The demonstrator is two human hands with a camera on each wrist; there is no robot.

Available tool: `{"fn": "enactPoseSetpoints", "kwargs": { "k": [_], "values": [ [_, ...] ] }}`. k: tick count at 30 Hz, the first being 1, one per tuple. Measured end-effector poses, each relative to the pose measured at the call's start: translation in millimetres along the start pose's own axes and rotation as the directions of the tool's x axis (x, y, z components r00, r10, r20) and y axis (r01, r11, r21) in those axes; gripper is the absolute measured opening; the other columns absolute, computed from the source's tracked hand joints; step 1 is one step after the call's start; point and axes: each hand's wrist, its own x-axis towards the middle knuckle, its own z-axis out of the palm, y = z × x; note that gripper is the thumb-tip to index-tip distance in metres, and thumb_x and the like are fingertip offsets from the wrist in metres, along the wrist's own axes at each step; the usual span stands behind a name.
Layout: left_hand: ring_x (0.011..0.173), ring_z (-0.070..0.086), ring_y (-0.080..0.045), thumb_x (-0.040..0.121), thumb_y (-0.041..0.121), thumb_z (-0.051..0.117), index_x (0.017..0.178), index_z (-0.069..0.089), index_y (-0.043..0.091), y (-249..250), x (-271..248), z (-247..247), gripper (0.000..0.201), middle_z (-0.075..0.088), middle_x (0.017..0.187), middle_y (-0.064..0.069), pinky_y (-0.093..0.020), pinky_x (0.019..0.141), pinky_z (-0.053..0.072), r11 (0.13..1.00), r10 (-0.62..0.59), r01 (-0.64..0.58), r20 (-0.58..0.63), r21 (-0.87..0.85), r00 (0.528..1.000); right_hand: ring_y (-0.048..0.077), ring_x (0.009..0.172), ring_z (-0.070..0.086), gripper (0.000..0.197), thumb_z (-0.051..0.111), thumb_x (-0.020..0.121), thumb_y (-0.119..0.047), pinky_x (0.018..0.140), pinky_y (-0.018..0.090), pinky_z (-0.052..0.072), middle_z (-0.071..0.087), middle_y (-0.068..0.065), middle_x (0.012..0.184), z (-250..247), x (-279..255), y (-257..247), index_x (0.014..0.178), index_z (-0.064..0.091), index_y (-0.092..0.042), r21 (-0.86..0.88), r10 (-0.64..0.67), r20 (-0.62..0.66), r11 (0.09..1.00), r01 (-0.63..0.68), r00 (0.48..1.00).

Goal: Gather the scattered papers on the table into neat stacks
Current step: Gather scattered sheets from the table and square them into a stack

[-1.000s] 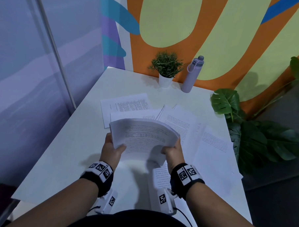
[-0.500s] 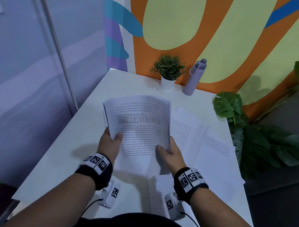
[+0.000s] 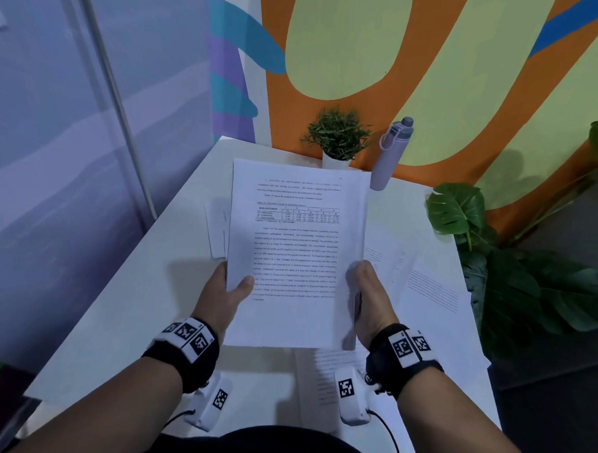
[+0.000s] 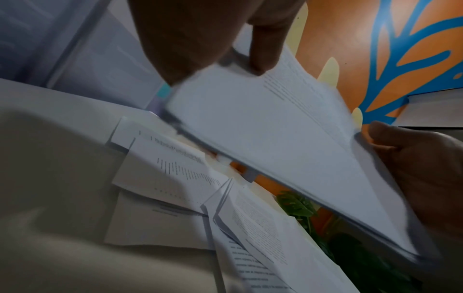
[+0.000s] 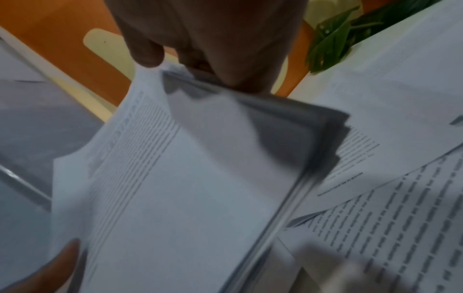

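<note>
**One sheaf in hand, loose sheets below**

The left hand [image 3: 225,293] and right hand [image 3: 368,299] each pinch a side edge of one sheaf [image 3: 294,253], held above the table [image 3: 122,307]. It looks light, floppy and prone to fanning, so gripping low on both long edges suits it. Loose sheets [image 3: 428,286] lie beneath and to the right; at least three show, the full count hidden. One plant [image 3: 336,133], one bottle [image 3: 390,155].
</note>
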Motion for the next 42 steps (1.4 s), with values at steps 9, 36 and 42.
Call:
{"fn": "enactPoseSetpoints", "kwargs": {
  "k": [9,36,42],
  "values": [
    [0.098,0.065,0.001,0.09,0.043,0.051,0.104,0.056,0.048,4,-4,2,0.016,0.066,0.109,0.019,-0.029,0.082,0.051,0.998,0.047,-0.048,-0.038,-0.043,0.998,0.025,0.088,0.065,0.02,0.058,0.086,-0.023,0.084,0.036,0.054,0.066,0.01,0.1,1,-2,-6,0.103,0.06,-0.014,0.192,0.102,0.015,0.976,-0.103,0.995],
    [0.118,0.059,-0.024,0.095,0.018,0.048,0.127,0.054,0.019,-1,0,-5,0.032,0.063,0.127,-0.005,-0.047,0.104,0.042,0.965,-0.074,0.06,-0.047,-0.254,0.996,0.011,0.061,0.044,0.032,0.044,0.096,0.001,0.053,0.022,0.037,0.048,-0.001,0.079,19,-14,-10,0.098,0.055,-0.029,-0.14,-0.33,-0.06,0.937,0.319,0.942],
    [0.118,0.058,-0.023,0.091,0.03,0.055,0.12,0.057,0.028,-4,3,-9,0.029,0.065,0.124,-0.001,-0.053,0.105,0.039,0.971,-0.05,0.036,-0.054,-0.235,0.997,0.008,0.073,0.058,0.019,0.044,0.1,-0.014,0.067,0.019,0.05,0.062,0.003,0.087,27,-19,-14,0.101,0.062,-0.009,-0.111,-0.284,-0.021,0.954,0.28,0.959]
  ]
}}
